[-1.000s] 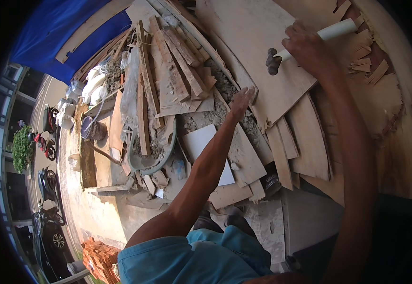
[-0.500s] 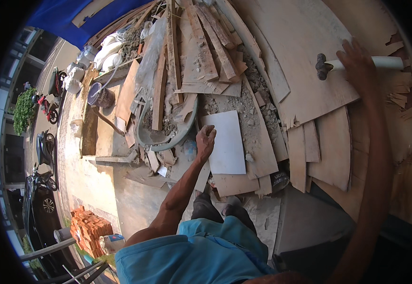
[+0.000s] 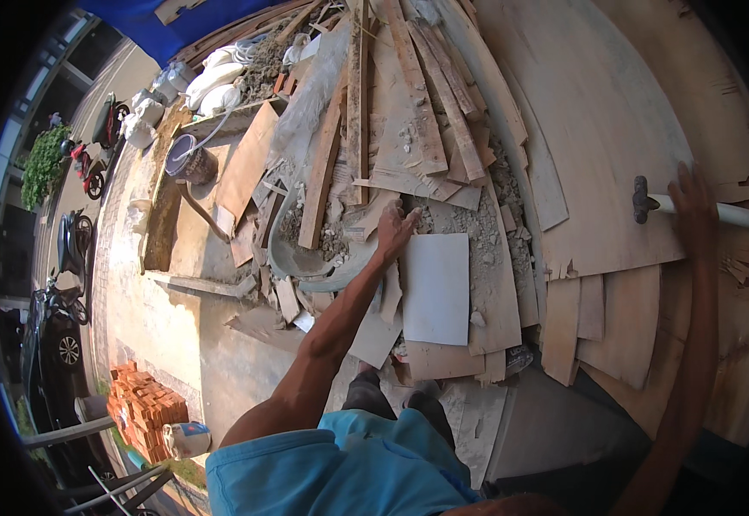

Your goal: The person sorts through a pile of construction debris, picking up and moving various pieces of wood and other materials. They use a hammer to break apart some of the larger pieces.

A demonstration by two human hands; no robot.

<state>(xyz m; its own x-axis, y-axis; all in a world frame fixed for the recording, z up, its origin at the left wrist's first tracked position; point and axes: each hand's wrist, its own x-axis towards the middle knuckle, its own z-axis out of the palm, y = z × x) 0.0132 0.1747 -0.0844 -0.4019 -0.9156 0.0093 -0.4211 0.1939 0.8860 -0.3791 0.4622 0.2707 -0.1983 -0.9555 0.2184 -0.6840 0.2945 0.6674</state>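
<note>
Left hand (image 3: 396, 230) has shifted from the left edge of the white panel (image 3: 436, 288) to just beyond its far left corner; whole view has also swung, so other apparent shifts are doubtful. Right hand (image 3: 695, 211) and hammer (image 3: 662, 204) keep roughly the same place by the plywood sheet's (image 3: 581, 129) near right corner.

Hand states: left loosely curled, narrow gap between thumb and fingers, nothing visible in it; contact with the short board (image 3: 366, 222) beside it cannot be told. Right appears wrapped over the hammer's white handle, head pointing left over the plywood.

Risks (judged): splinters or hidden nails could cut the bare left hand, since no glove covers it. Loose rubble (image 3: 450, 217) under the scraps could let pieces slide if one is pulled. Hammer could slip off the sheet if the right grip loosens.

Counts: hammer, 1; white panel, 1; purple bucket (image 3: 192, 163), 1; curved grey-green tub (image 3: 337, 280), 1; brick stack (image 3: 144, 408), 1; long timbers (image 3: 357, 112) on the heap, at least 4; smaller wood scraps overlap, not countable.
</note>
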